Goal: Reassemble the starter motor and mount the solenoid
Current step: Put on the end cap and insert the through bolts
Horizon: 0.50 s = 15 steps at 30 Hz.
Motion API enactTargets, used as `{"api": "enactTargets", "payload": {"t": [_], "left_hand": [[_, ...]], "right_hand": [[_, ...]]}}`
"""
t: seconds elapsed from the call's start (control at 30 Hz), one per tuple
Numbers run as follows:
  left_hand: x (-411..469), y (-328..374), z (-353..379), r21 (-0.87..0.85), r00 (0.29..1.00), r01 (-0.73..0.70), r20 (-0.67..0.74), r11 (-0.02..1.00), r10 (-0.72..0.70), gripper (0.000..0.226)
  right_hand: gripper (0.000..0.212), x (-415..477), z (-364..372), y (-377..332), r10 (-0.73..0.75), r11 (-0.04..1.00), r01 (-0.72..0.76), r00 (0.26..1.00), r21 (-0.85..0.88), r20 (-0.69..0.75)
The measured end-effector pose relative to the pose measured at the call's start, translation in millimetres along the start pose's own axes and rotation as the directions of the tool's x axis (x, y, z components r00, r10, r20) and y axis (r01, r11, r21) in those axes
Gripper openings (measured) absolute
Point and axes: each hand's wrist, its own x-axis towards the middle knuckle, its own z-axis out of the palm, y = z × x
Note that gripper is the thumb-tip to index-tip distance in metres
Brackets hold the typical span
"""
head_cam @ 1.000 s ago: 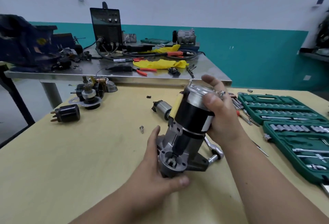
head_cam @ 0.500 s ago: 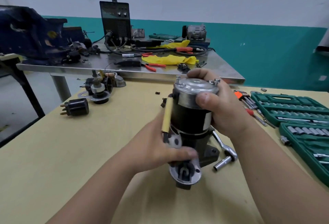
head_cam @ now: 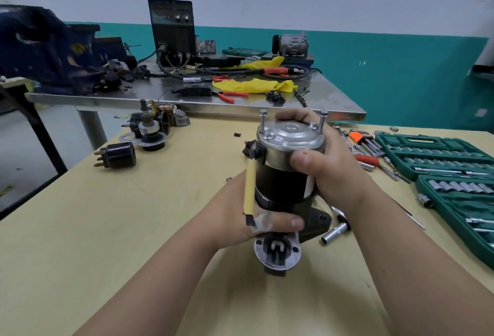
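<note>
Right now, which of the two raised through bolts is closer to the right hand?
The right-side bolt, close beside the right hand; the left-side bolt stands clear at the end cap's opposite edge.

White-and-teal wall [head_cam: 374,49], steel bench [head_cam: 171,92].

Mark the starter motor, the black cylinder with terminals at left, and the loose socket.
starter motor [head_cam: 280,183]: head view, black middle casing.
black cylinder [head_cam: 119,158]: head view, side wall.
loose socket [head_cam: 335,232]: head view, middle of barrel.
</note>
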Motion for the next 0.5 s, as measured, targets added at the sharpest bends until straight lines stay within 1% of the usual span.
{"api": "enactTargets", "payload": {"t": [0.1, 0.17, 0.2, 0.27, 0.33, 0.37, 0.4, 0.43, 0.5], "left_hand": [[-2.5, 3.1, 7.1, 0.067, 0.993, 0.033, -0.115, 0.997, -0.025, 0.07], [-4.5, 8.8, 10.1, 0.119, 0.983, 0.044, -0.181, 0.992, -0.022, 0.078], [-5.3, 12.3, 10.7, 0.137, 0.979, 0.041, -0.203, 0.99, -0.012, 0.079], [-5.9, 19.2, 11.7, 0.117, 0.97, 0.02, -0.245, 0.993, 0.009, 0.075], [-4.8, 26.3, 13.5, 0.09, 0.946, 0.033, -0.324, 0.995, -0.002, 0.071], [-2.9, 29.8, 14.3, 0.118, 0.935, 0.048, -0.356, 0.992, -0.003, 0.067], [-0.9, 32.9, 15.0, 0.156, 0.933, 0.048, -0.361, 0.987, 0.012, 0.062], [0.6, 34.8, 15.2, 0.178, 0.937, 0.037, -0.35, 0.983, 0.028, 0.058], [1.6, 36.2, 13.3, 0.144, 0.945, 0.059, -0.328, 0.988, -0.008, 0.056]], "right_hand": [[0.081, -3.2, -0.1, 2.1, 0.001, 1.0, -0.001, 1.0, -0.001, -0.008], [0.075, -7.2, -1.7, 0.1, -0.001, 1.0, 0.0, 0.999, -0.018, -0.041], [0.069, -9.4, -1.1, -1.4, 0.0, 0.999, -0.002, 0.998, -0.036, -0.066], [0.06, -12.3, 4.4, -4.9, -0.002, 0.993, -0.014, 0.99, -0.118, -0.142], [0.059, -13.7, 12.4, -6.8, -0.005, 0.974, -0.048, 0.973, -0.224, -0.23], [0.06, -14.0, 14.8, -8.2, -0.011, 0.954, -0.065, 0.968, -0.292, -0.252], [0.061, -14.3, 14.8, -9.9, -0.008, 0.932, -0.08, 0.97, -0.353, -0.243], [0.059, -14.8, 11.6, -11.9, 0.019, 0.92, -0.096, 0.979, -0.38, -0.201], [0.046, -17.0, -5.1, -14.1, 0.105, 0.937, -0.132, 0.989, -0.323, -0.101]]}}
